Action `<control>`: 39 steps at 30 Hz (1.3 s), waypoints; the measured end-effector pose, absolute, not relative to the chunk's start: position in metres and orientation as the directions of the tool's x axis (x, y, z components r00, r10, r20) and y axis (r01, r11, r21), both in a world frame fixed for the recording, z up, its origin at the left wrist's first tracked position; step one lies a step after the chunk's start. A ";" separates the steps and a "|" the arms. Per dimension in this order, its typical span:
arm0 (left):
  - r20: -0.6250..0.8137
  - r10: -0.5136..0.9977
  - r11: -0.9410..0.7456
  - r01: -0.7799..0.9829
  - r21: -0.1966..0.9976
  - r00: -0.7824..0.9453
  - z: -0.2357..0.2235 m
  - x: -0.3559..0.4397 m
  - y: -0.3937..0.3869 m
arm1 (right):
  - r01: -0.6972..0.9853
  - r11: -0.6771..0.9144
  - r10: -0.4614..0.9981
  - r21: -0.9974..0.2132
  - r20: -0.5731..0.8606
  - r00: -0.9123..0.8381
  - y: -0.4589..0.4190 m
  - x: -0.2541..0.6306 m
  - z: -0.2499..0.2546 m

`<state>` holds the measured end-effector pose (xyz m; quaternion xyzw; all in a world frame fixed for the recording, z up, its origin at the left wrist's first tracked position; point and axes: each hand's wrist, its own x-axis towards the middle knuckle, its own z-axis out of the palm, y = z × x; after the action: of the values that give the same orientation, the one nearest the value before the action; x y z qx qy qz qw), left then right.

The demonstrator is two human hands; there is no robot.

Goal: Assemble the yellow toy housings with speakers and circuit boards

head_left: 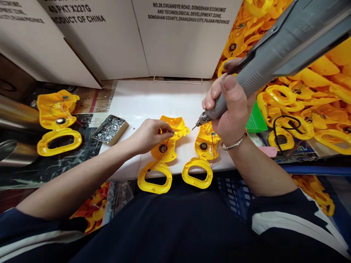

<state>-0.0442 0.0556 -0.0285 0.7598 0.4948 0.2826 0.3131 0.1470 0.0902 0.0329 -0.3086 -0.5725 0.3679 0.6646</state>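
Observation:
My right hand [233,98] is wrapped round a grey electric screwdriver [253,78], its thin bit pointing down and left between two yellow plastic toy shells. My left hand [149,137] is closed in a pinch over the left shell [171,151]; what lies between its fingertips is too small to make out. That shell has a round dark speaker, thin red and black wires and a ring-shaped handle toward me. Beside it, partly behind my right hand, lies the right shell [201,155] with a similar speaker, wires and a small green circuit board.
A box of small metal parts [110,128] sits left of the white work surface [131,98]. Another yellow shell [56,109] lies farther left, by metal cylinders. White cartons [181,47] stand behind. On the right are a green basket [257,118] and heaped yellow parts [320,106].

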 end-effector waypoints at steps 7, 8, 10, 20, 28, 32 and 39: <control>0.025 0.977 -0.102 0.364 0.926 0.212 -0.032 -0.036 0.047 | -0.075 0.550 0.835 -0.832 0.545 0.080 0.094 0.148 0.028; 0.001 0.977 -0.069 0.313 0.947 0.213 -0.034 -0.035 0.046 | -0.063 0.552 0.834 -0.832 0.547 0.077 0.095 0.149 0.027; 0.034 0.979 -0.085 0.253 0.964 0.202 -0.040 -0.034 0.046 | -0.044 0.555 0.831 -0.831 0.552 0.065 0.098 0.150 0.024; 0.447 0.869 -0.473 0.618 0.628 0.211 -0.052 -0.033 0.047 | -0.087 0.539 0.842 -0.838 0.538 0.044 0.097 0.150 0.024; 0.529 0.770 -0.560 0.774 0.294 0.356 -0.055 -0.043 0.043 | -0.057 0.486 0.874 -0.872 0.486 0.023 0.094 0.148 0.031; 0.517 0.763 -0.559 0.799 0.223 0.388 -0.059 -0.050 0.046 | -0.165 0.498 0.861 -0.851 0.508 -0.026 0.092 0.147 0.038; 0.543 0.783 -0.600 0.601 0.528 0.304 -0.052 -0.059 0.056 | -0.235 0.553 0.821 -0.799 0.571 -0.013 0.093 0.141 0.034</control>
<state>-0.0594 0.0558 -0.0517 0.7994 0.4328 0.4010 0.1133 0.1408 0.0926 0.0335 -0.2493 -0.5872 0.4018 0.6569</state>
